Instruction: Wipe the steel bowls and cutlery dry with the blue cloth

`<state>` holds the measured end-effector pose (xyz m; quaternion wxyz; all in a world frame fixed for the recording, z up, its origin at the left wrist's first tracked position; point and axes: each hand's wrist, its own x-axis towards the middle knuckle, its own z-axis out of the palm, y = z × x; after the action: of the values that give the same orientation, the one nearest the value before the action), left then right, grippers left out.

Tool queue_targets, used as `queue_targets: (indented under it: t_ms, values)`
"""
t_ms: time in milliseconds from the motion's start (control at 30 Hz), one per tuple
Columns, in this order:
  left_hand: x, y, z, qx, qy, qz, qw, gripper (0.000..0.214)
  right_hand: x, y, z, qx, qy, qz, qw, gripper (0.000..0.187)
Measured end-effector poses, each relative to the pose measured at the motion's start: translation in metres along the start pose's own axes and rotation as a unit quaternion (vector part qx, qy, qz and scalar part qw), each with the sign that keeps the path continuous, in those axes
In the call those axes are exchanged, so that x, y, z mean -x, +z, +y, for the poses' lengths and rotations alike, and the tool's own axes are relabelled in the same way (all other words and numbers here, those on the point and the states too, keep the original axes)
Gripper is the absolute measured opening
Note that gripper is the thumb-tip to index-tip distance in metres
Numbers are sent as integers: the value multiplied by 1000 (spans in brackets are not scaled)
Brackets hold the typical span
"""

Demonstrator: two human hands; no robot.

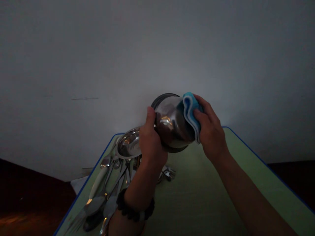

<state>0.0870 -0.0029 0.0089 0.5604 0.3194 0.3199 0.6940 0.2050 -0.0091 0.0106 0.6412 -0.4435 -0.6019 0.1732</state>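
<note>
- metal bowl [169, 123]: tipped on its side, held up in the air over the middle of the table, its shiny wall catching warm reflections.
- left hand [152, 141]: grasping the bowl's left side, thumb raised along it; a black beaded bracelet [133, 214] circles that wrist.
- right hand [210, 127]: fingers clasping a folded blue cloth [190, 113] with a pale edge, pressed against the bowl's right side.
- cutlery [98, 203]: a loose heap along the table's left side, from the near end toward the far, spoons and forks among it, partly hidden by the left arm.
- table [197, 193]: light green top with a blue edge.
- shallow metal dish [126, 144]: near the far left corner, just left of the left hand.
- wall [157, 49]: pale, beyond the table, with a thin dark mark on its left part.
</note>
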Motion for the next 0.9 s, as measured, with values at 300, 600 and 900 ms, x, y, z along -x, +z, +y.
queue_targets:
  t_ms: [300, 600, 900]
  values:
    - [-2, 8, 8, 99, -33, 62, 993, 37, 9, 16, 4, 50, -26, -17, 998, 36]
    - [6, 5, 2, -222, 17, 51, 974, 39, 28, 26, -11, 235, -105, -81, 963, 47]
    - [14, 4, -1, -431, 57, -71, 898, 47, 5, 6, 6, 86, -37, -86, 992, 29]
